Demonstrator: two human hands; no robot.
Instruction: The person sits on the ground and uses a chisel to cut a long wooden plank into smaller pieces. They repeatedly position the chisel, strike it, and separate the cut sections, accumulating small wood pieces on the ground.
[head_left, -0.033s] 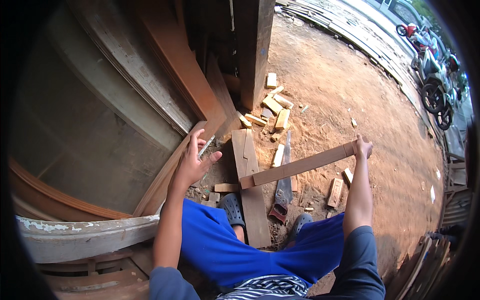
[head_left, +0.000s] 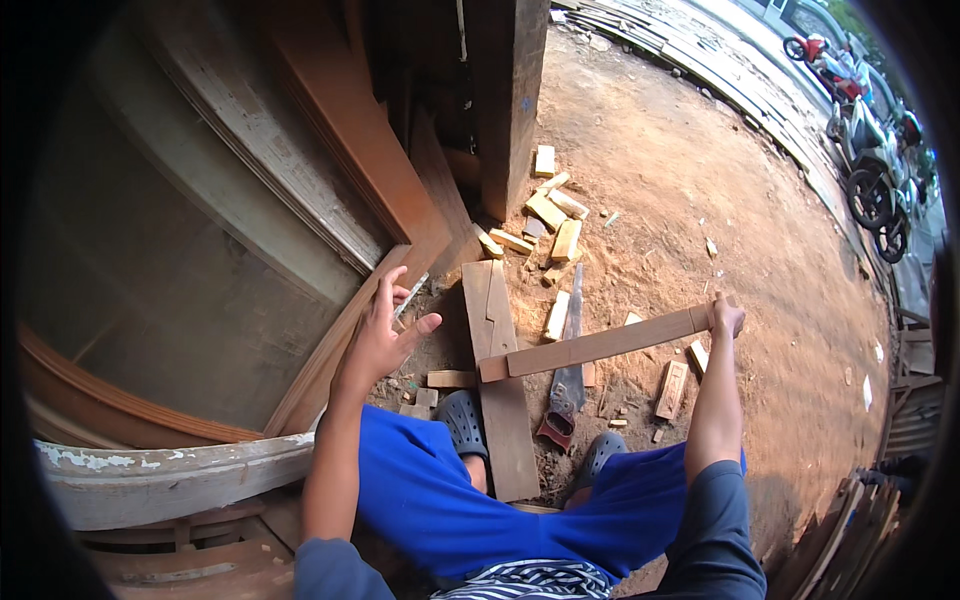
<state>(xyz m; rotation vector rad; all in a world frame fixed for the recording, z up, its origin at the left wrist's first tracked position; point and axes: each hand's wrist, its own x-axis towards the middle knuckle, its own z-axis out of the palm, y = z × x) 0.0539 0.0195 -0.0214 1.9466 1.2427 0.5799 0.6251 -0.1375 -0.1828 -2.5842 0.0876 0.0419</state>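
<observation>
My right hand (head_left: 727, 315) is closed round the right end of a long wooden batten (head_left: 605, 345). The batten slants down to the left, and its far end is over a wide flat board (head_left: 505, 420) between my feet; whether it touches is hard to tell. My left hand (head_left: 385, 340) is raised with fingers apart, holding nothing, beside a leaning wooden frame. Under and beyond the batten a handsaw (head_left: 565, 390) lies on the dirt, its red handle toward me. Small wood offcuts (head_left: 566, 240) are scattered past the board.
Large framed wooden panels (head_left: 210, 240) lean at my left, above a weathered curved rail (head_left: 180, 480). A thick post (head_left: 510, 110) stands ahead. Parked motorbikes (head_left: 870, 185) are far right, and stacked planks (head_left: 840, 535) lie at the lower right.
My right hand has dropped a little, bringing the batten's right end lower. The left hand stays almost where it was, still empty.
</observation>
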